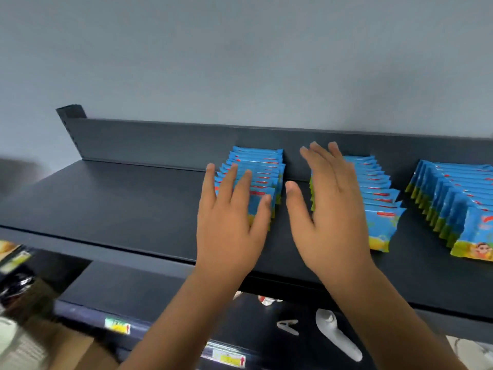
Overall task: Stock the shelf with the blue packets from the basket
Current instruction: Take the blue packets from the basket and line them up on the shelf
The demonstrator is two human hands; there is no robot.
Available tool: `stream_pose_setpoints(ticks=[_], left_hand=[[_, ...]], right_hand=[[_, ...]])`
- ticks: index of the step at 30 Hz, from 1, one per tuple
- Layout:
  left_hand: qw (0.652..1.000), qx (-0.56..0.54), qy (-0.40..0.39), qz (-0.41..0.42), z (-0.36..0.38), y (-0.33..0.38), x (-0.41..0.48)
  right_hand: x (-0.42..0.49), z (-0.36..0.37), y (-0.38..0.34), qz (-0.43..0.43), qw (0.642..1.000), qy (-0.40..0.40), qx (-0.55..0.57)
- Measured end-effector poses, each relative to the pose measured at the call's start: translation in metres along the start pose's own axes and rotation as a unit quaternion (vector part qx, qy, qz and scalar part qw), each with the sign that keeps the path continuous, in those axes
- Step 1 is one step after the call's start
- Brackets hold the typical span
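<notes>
Over packet rows [256, 180], both hands [232, 222] spread flat.

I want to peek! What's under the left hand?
The left hand lies over a row of blue packets standing on the shelf. The front packets are mostly covered.

Both hands flat, fingers spread, palms down: left hand [231, 217], right hand [328, 209], forearms extended forward

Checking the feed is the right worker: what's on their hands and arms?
Nothing worn in view. The left hand and right hand are bare, with no gloves, rings, watch or bands, and both forearms are uncovered with no sleeves showing.
</notes>
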State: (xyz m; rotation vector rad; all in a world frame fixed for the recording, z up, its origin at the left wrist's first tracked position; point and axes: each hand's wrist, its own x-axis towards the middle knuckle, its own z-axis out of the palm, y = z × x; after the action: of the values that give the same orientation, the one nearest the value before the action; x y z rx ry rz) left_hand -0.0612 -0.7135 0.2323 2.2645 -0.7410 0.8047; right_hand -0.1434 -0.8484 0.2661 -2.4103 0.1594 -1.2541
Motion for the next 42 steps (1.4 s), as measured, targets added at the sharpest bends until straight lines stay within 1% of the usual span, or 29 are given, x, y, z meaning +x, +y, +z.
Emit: stream_pose_setpoints(ticks=[2, 3, 4, 6, 7, 8, 9, 12, 14, 15, 16, 17, 19, 22, 24, 26, 29, 31, 33, 36, 38, 39, 42], left_hand=[[0.992, -0.108, 0.005, -0.058, -0.006, -0.018, 0.011], [0.981, -0.172, 0.017, -0.086, -0.007, -0.027, 0.017], [0.966, -0.229, 0.030, -0.113, -0.006, -0.036, 0.025], [0.946, -0.283, 0.050, -0.153, -0.002, -0.055, 0.040], [0.938, -0.299, 0.049, -0.169, -0.001, -0.063, 0.047], [0.926, -0.326, 0.044, -0.188, -0.001, -0.069, 0.053], [0.908, -0.361, 0.035, -0.211, -0.003, -0.073, 0.060], [0.838, -0.451, -0.029, -0.307, -0.001, -0.078, 0.079], [0.776, -0.498, -0.095, -0.376, 0.013, -0.084, 0.085], [0.740, -0.524, -0.133, -0.400, 0.018, -0.087, 0.085], [0.712, -0.544, -0.160, -0.415, 0.023, -0.089, 0.084], [0.696, -0.556, -0.174, -0.419, 0.025, -0.090, 0.083], [0.684, -0.569, -0.182, -0.417, 0.026, -0.089, 0.083], [0.656, -0.599, -0.215, -0.405, 0.030, -0.090, 0.085], [0.644, -0.610, -0.233, -0.398, 0.033, -0.091, 0.085], [0.639, -0.614, -0.240, -0.396, 0.032, -0.093, 0.085], [0.622, -0.626, -0.257, -0.394, 0.031, -0.095, 0.085], [0.617, -0.627, -0.262, -0.397, 0.031, -0.097, 0.085], [0.611, -0.634, -0.263, -0.395, 0.030, -0.097, 0.086], [0.610, -0.644, -0.260, -0.381, 0.030, -0.099, 0.091], [0.594, -0.662, -0.265, -0.372, 0.030, -0.099, 0.095], [0.586, -0.669, -0.268, -0.370, 0.032, -0.099, 0.096], [0.585, -0.670, -0.273, -0.367, 0.034, -0.097, 0.098]], right_hand=[[0.010, 0.022, -0.020, 0.063, 0.990, 0.027, 0.123], [0.017, 0.033, -0.028, 0.121, 0.973, 0.038, 0.192], [0.024, 0.044, -0.035, 0.194, 0.943, 0.046, 0.266], [0.040, 0.066, -0.040, 0.343, 0.849, 0.051, 0.398], [0.047, 0.076, -0.038, 0.392, 0.810, 0.055, 0.432], [0.052, 0.083, -0.036, 0.430, 0.783, 0.061, 0.444], [0.055, 0.090, -0.034, 0.458, 0.766, 0.068, 0.445], [0.056, 0.108, -0.025, 0.516, 0.748, 0.084, 0.408], [0.053, 0.118, -0.020, 0.539, 0.730, 0.090, 0.412], [0.051, 0.123, -0.017, 0.545, 0.718, 0.095, 0.422], [0.049, 0.127, -0.016, 0.550, 0.710, 0.099, 0.428], [0.048, 0.130, -0.017, 0.551, 0.709, 0.098, 0.429], [0.045, 0.133, -0.019, 0.540, 0.717, 0.088, 0.432], [0.044, 0.137, -0.021, 0.526, 0.738, 0.083, 0.414], [0.043, 0.139, -0.020, 0.519, 0.748, 0.078, 0.407], [0.043, 0.140, -0.019, 0.515, 0.755, 0.071, 0.400], [0.042, 0.140, -0.016, 0.507, 0.758, 0.072, 0.404], [0.043, 0.139, -0.015, 0.506, 0.754, 0.072, 0.413], [0.046, 0.137, -0.013, 0.511, 0.739, 0.076, 0.432], [0.051, 0.131, -0.010, 0.516, 0.720, 0.070, 0.459], [0.054, 0.129, -0.008, 0.517, 0.711, 0.064, 0.472], [0.055, 0.129, -0.009, 0.517, 0.708, 0.058, 0.477], [0.057, 0.130, -0.008, 0.522, 0.705, 0.041, 0.479]])
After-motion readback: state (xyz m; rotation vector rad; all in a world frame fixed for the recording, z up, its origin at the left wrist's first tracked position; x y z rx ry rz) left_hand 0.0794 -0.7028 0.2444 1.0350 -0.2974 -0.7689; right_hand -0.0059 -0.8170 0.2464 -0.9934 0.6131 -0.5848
